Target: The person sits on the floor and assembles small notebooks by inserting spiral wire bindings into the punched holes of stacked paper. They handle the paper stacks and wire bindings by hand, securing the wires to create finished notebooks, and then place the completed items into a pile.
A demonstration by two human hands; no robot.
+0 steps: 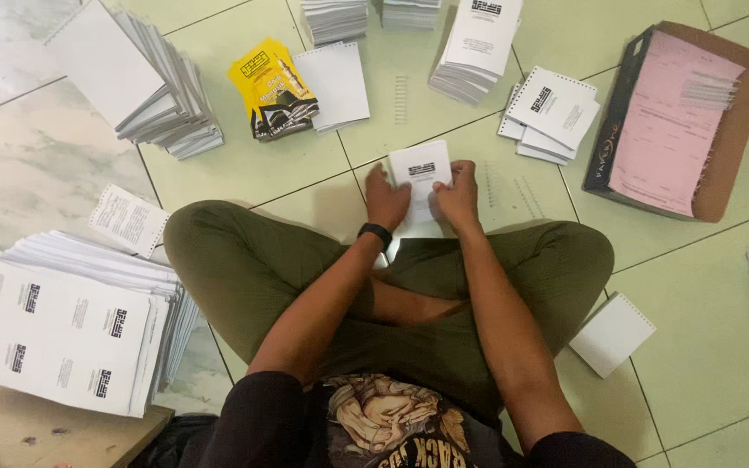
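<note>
I sit cross-legged on a pale green tiled floor. Both hands hold a small white booklet [420, 173] with a black printed mark, upright above the floor in front of my legs. My left hand [386, 198], with a black band on its wrist, grips the booklet's left edge. My right hand [459, 196] grips its right edge. The lower part of the booklet is hidden behind my fingers.
Around me lie stacks of printed white sheets [71, 325], a fanned pile of blank pages [145, 82], yellow covers [272, 87], punched booklets [550, 111], wire spiral bindings [400, 97], and a cardboard box with pink paper [678, 121]. A loose white pad [611, 334] lies right of my knee.
</note>
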